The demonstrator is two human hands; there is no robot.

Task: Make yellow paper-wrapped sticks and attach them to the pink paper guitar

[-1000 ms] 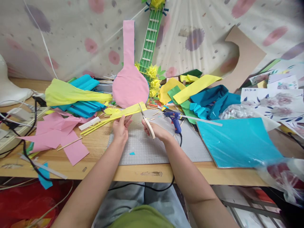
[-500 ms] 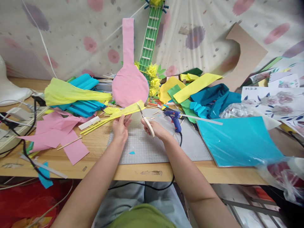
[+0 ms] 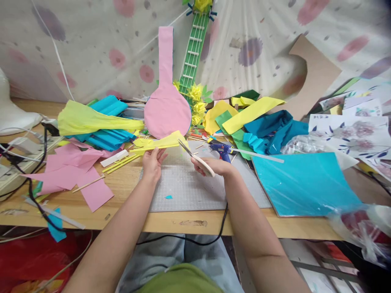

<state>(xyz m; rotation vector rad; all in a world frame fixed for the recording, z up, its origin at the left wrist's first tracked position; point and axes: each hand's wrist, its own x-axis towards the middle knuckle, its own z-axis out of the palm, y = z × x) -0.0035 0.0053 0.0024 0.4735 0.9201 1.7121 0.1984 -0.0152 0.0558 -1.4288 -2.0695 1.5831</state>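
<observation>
From here I see the left hand (image 3: 152,163) pinching yellow paper (image 3: 166,141) ahead of its fingers, while the right hand (image 3: 212,165) grips scissors (image 3: 201,162), tips near the paper's right end. A glue gun (image 3: 222,149) crowds in just beyond the right hand, partly hidden. Yellow sticks (image 3: 121,165) lie left of the left hand; a pink cutout (image 3: 168,112) stands ahead, between both.

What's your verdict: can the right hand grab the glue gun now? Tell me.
Probably not straight away: the glue gun lies close beyond the right hand, but scissors fill that hand's grip.
</observation>
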